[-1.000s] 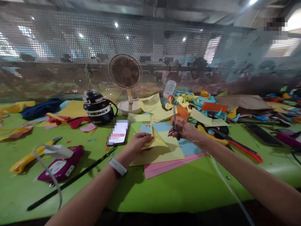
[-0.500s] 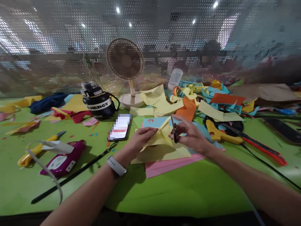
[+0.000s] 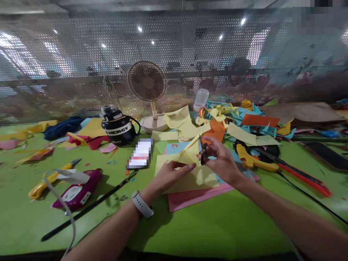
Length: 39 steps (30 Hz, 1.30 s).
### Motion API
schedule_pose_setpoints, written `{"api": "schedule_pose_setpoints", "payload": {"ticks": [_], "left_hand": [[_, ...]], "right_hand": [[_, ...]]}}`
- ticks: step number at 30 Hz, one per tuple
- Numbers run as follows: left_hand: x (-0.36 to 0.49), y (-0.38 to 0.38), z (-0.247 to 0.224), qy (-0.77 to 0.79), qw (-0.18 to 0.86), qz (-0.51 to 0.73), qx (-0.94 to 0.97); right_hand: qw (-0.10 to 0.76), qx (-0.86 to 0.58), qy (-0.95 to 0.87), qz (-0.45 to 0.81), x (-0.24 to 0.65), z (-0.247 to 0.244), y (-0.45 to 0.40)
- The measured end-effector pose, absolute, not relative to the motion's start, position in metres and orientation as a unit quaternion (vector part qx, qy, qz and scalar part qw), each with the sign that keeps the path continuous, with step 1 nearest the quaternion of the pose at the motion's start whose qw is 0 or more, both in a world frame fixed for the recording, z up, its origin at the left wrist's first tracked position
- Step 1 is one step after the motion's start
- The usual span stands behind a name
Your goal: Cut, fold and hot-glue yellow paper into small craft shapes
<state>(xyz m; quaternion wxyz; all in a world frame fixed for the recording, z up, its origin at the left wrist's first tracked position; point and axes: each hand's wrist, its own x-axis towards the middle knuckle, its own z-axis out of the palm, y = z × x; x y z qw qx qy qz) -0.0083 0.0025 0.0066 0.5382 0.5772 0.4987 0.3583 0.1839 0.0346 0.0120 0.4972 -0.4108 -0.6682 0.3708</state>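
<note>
My right hand [image 3: 221, 159] has its fingers in the dark handles of a pair of scissors [image 3: 203, 152], blades pointing up and away. Beside the blades stands a folded piece of yellow paper [image 3: 190, 150], creased and raised to a point. My left hand [image 3: 174, 175] pinches the near part of this paper, fingertips close to the scissors; the exact grip is partly hidden. Under both hands lies a flat yellow sheet [image 3: 205, 181] on top of pink sheets [image 3: 187, 200] and a blue sheet [image 3: 172, 148].
A phone [image 3: 140, 154], a black bottle [image 3: 119, 127] and a fan [image 3: 148, 83] stand or lie beyond my left hand. To the right are a yellow glue gun [image 3: 251, 161] and a red-edged tool [image 3: 307, 179]. Paper scraps [image 3: 217, 127] heap up behind. A purple power bank [image 3: 81, 192] lies left.
My left hand has shifted from the paper's upper fold down and right, closer to the scissors. The folded paper has turned slightly. The camera view has tilted up a little.
</note>
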Motion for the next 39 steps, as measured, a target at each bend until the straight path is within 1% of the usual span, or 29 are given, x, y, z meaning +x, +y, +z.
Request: {"api": "schedule_pose_setpoints", "payload": {"ticks": [2,4,8,11,14,17,24,30,39], "left_hand": [[-0.005,0.004,0.004,0.522,0.509,0.387,0.565],[-0.005,0.007,0.002,0.525,0.511,0.423,0.534],[-0.009,0.01,0.004,0.503,0.529,0.494,0.473],[-0.012,0.01,0.008,0.474,0.521,0.555,0.443],[-0.014,0.012,0.01,0.437,0.519,0.626,0.384],[-0.014,0.014,0.011,0.411,0.515,0.674,0.335],[-0.015,0.015,0.014,0.398,0.542,0.689,0.27],[-0.012,0.012,0.016,0.396,0.566,0.675,0.259],[-0.007,0.008,0.016,0.411,0.568,0.662,0.265]], "right_hand": [[0.494,-0.412,-0.668,0.376,0.182,0.011,0.035],[0.483,-0.423,-0.664,0.384,0.182,0.008,0.037],[0.423,-0.441,-0.667,0.425,0.183,0.009,0.037],[0.391,-0.442,-0.648,0.482,0.184,0.022,0.029],[0.317,-0.455,-0.652,0.518,0.185,0.038,0.018],[0.246,-0.451,-0.67,0.536,0.188,0.044,0.012],[0.127,-0.44,-0.688,0.563,0.189,0.033,0.008],[0.12,-0.433,-0.691,0.566,0.188,0.027,0.008],[0.127,-0.42,-0.651,0.619,0.185,0.03,0.008]]}}
